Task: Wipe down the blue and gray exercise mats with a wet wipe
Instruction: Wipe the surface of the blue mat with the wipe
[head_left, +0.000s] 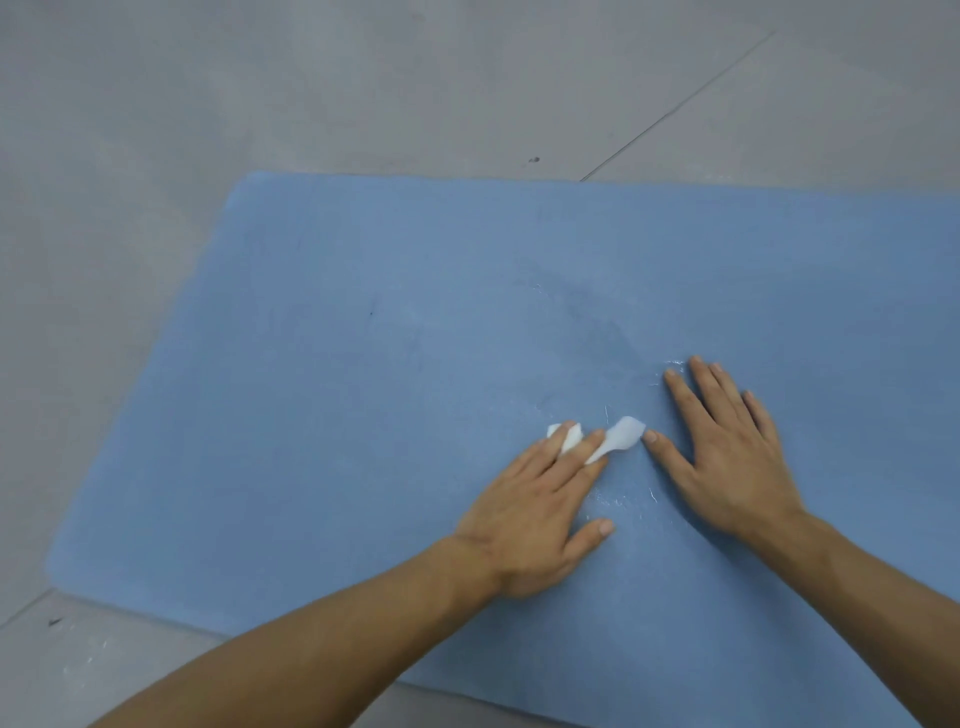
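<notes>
head view, wet wipe (623, 434) under left grip (535, 509), blue mat (415, 312)

Both bare forearms reached forward; the left hand (535, 512) lay palm down, fingers (576, 460) straight and slightly spread, thumb out sideways; the right hand (727, 460) lay flat, fingers extended.

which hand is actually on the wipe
The left hand: its straight fingers press the wet wipe onto the blue mat. The right hand lies flat on bare mat, thumb beside the wipe.
</notes>
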